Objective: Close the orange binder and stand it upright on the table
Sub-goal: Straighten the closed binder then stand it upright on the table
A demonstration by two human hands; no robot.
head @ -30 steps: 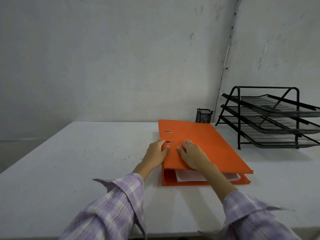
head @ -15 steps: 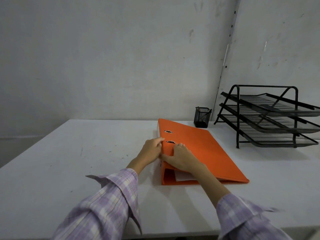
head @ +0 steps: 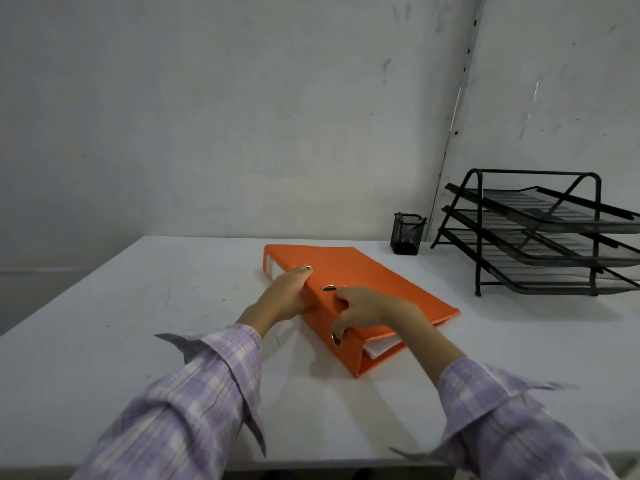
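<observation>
Two arms in a loose lilac-and-white plaid shirt reach in from the near edge, the left sleeve [head: 194,393] and right sleeve [head: 512,420] both unbuttoned, their cuffs flaring into pointed corners. The left hand [head: 284,296] and right hand [head: 367,310] are bare, without rings or watch.

You have only one view, from the camera on your head. It looks forward and down over the near edge of the worktop [head: 104,341] toward its far edge and the wall [head: 242,116] behind. Both sleeves [head: 194,393] enter from the bottom, very near the lens.
</observation>
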